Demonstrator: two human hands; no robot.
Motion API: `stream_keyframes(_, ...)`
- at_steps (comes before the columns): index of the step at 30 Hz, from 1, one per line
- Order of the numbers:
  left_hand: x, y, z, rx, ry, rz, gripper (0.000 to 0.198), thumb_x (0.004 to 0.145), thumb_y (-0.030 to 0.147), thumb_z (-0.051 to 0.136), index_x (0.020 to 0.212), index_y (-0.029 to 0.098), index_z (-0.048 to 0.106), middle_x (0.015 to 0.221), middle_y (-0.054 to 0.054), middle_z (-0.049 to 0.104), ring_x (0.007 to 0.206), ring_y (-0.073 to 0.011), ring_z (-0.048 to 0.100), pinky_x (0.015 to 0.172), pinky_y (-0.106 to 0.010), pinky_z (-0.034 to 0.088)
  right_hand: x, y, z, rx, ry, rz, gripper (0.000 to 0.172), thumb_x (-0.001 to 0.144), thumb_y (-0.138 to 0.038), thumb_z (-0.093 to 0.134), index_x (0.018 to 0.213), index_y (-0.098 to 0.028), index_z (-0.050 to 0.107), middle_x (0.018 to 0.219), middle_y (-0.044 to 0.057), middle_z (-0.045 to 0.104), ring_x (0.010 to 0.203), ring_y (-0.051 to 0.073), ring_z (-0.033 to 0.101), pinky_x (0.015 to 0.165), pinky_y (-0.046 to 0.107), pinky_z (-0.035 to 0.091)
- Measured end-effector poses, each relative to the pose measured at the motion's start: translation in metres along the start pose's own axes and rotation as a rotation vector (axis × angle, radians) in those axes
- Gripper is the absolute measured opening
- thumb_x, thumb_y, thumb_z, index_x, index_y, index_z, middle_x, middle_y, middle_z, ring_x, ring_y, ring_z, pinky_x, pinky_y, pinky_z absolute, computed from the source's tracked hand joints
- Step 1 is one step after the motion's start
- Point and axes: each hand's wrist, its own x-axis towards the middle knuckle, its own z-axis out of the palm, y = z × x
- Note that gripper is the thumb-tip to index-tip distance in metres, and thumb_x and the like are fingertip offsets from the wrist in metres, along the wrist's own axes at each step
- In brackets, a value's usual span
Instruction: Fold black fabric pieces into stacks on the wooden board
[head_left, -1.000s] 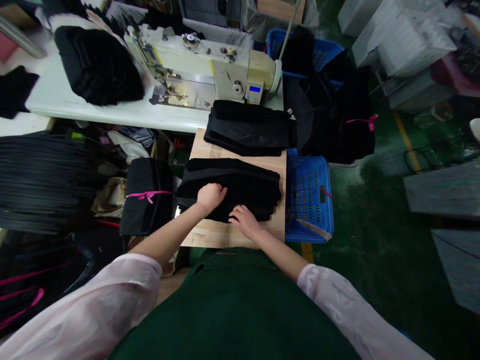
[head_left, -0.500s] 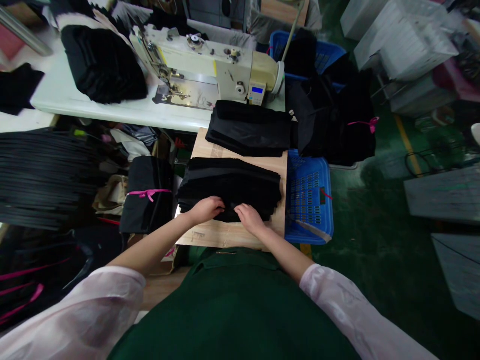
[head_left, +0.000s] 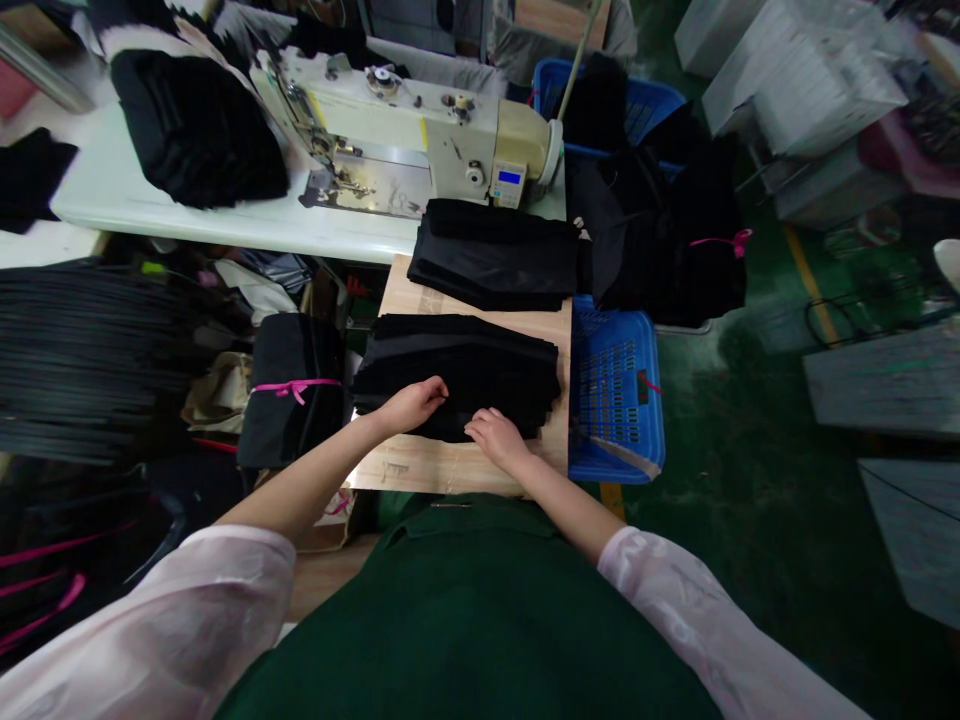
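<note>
Two hands still on fabric stack [head_left: 480, 365]: left hand [head_left: 411, 405] fingers seemingly pinching, right hand [head_left: 495, 437] grip unclear.

Garment-sewing workshop. An industrial sewing machine [head_left: 420, 130] stands on a white bench [head_left: 225, 225] with a heap of black cloth [head_left: 199, 125] beside it. A stack of folded black fabric [head_left: 465, 370] lies on a wooden bench [head_left: 450, 465]. A black bundle tied with pink ribbon [head_left: 296, 390] and a blue plastic crate [head_left: 619, 400] flank it. The green painted floor [head_left: 750, 450] carries a yellow line [head_left: 814, 285], as in a factory hall.
</note>
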Motion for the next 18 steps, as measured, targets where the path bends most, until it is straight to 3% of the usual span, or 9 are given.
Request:
stream_keyframes(5,-0.003,0.004,-0.003,0.024,-0.008,0.034,0.016,0.079,0.017,0.043,0.088,0.019,0.056,0.076,0.0,0.063,0.067,-0.0155,0.058,0.067,-0.027,0.046,0.001,-0.003,-0.003,-0.07,-0.014,-0.02,0.018,0.094,-0.018,0.05,0.097,-0.018,0.068,0.101,0.007,0.063,0.098,0.02,0.054,0.082,0.03,0.043)
stream_keyframes(9,-0.006,0.009,-0.007,0.051,-0.095,0.092,0.029,0.082,0.015,0.038,0.089,0.02,0.065,0.091,-0.002,0.069,0.086,-0.0161,0.063,0.083,-0.027,0.047,0.003,-0.002,-0.001,-0.006,0.084,0.091,0.019,0.096,-0.018,0.046,0.102,-0.018,0.063,0.1,0.006,0.065,0.094,0.018,0.057,0.082,0.03,0.044)
stream_keyframes(12,-0.008,0.01,-0.006,0.105,-0.127,0.132,0.027,0.085,0.024,0.046,0.099,0.02,0.068,0.102,-0.005,0.07,0.097,-0.0187,0.063,0.091,-0.029,0.046,0.005,0.004,-0.002,0.068,0.132,0.075,0.02,0.097,-0.019,0.043,0.105,-0.018,0.062,0.102,0.007,0.066,0.096,0.019,0.057,0.087,0.031,0.044)
stream_keyframes(15,-0.011,0.01,-0.004,0.216,-0.12,0.181,0.025,0.083,0.031,0.056,0.101,0.019,0.068,0.101,-0.007,0.069,0.097,-0.0219,0.063,0.087,-0.031,0.047,0.005,0.005,-0.006,0.112,0.175,0.039,0.021,0.097,-0.018,0.042,0.105,-0.017,0.062,0.101,0.008,0.066,0.096,0.02,0.057,0.089,0.032,0.044)
stream_keyframes(18,-0.012,0.012,-0.004,0.273,-0.081,0.205,0.021,0.087,0.026,0.051,0.098,0.019,0.067,0.095,-0.007,0.068,0.093,-0.0208,0.063,0.084,-0.03,0.048,-0.001,0.0,-0.011,0.084,0.259,0.029,0.024,0.098,-0.019,0.04,0.107,-0.018,0.063,0.105,0.01,0.064,0.101,0.022,0.054,0.091,0.036,0.043)
